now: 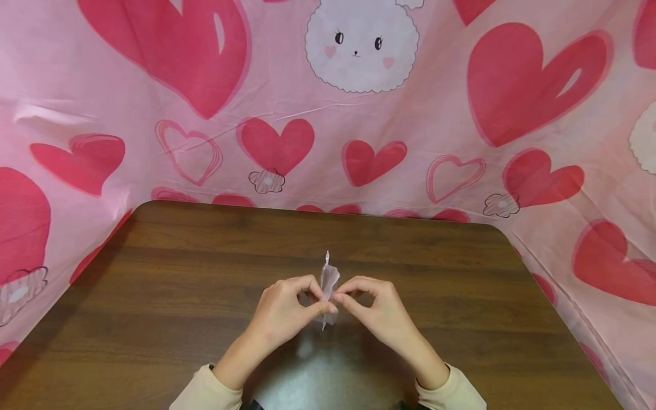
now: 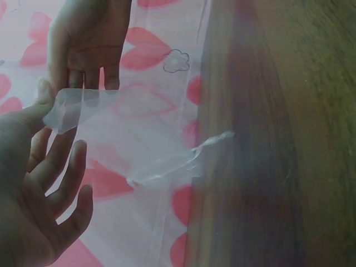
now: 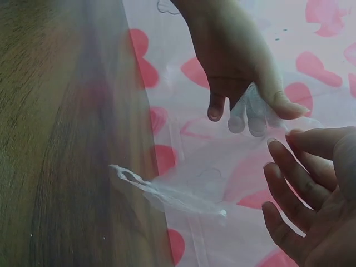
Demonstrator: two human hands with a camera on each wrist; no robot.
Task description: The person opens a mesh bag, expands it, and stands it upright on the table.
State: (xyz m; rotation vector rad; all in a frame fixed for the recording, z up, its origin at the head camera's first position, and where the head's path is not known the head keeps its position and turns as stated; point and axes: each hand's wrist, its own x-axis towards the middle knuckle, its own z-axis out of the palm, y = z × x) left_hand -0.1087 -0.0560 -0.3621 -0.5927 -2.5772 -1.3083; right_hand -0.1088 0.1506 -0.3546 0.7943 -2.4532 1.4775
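Note:
Over the table's middle, a thin, see-through white piece (image 1: 330, 277) of soft material hangs between the two hands. My left hand (image 1: 284, 310) pinches it between thumb and forefinger. Facing it, my right hand (image 1: 380, 312) pinches with thumb and fingertips at the other side, very near the left fingertips. In the left wrist view, a gathered, twisted strip (image 2: 167, 169) runs along the piece and tapers to a thin end. The right wrist view shows a small loop at the strip's end (image 3: 129, 174) and sheer material (image 3: 253, 103) in front of the left fingers.
A brown wood-grain table (image 1: 205, 256) with rounded far corners lies under the hands. Pink cloth (image 1: 292, 97) with red hearts hangs behind it and along both sides. Light-coloured sleeves (image 1: 207, 392) cover the forearms at the near edge.

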